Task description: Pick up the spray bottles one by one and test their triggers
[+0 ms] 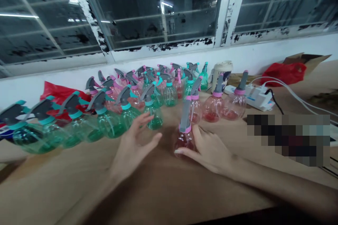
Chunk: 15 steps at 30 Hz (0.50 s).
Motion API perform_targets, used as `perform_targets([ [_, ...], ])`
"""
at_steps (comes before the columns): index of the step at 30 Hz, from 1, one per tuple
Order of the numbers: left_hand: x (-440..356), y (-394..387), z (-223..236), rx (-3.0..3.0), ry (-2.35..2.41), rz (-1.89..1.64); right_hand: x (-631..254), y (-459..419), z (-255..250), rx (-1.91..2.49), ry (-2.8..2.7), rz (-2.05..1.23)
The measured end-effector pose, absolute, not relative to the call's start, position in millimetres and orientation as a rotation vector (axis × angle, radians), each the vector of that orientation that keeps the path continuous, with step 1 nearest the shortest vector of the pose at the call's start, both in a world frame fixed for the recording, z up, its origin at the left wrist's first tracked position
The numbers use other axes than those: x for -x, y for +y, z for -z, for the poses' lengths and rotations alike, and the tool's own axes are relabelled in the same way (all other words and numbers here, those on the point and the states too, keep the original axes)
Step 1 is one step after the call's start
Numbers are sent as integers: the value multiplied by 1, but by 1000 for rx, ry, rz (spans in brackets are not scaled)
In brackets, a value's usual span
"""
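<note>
A pink spray bottle (185, 137) with a grey trigger head stands upright on the brown table (163, 190), right in front of me. My right hand (208, 149) curls round its right side, fingers touching the bottle's base. My left hand (134, 142) hovers just left of it with fingers spread and nothing in them, fingertips close to a green spray bottle (154, 114). Behind them stand several green spray bottles (105, 119) and several pink spray bottles (216, 103) in rows.
A white power strip (257, 96) with cables lies at the back right, next to a white cup (221, 72). Red plastic bags (286, 72) and a cardboard box (308, 59) sit by the wall under the windows. A blurred-out patch (289, 139) covers the right.
</note>
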<state>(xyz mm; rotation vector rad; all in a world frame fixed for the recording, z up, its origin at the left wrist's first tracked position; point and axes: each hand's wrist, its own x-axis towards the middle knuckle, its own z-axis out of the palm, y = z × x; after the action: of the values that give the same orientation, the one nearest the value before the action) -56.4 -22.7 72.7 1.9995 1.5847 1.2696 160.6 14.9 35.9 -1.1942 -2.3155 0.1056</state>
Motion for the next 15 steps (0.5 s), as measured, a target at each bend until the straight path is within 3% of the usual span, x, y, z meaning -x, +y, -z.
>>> perform_targets([
  [5,18,-28,-86,-1983,1430,-977,-149,-1,-36,987,-2308,-58],
  [15,-20,-23,-83,-1812,1306,-1281,-145,-22,-25,832,-2275,-76],
])
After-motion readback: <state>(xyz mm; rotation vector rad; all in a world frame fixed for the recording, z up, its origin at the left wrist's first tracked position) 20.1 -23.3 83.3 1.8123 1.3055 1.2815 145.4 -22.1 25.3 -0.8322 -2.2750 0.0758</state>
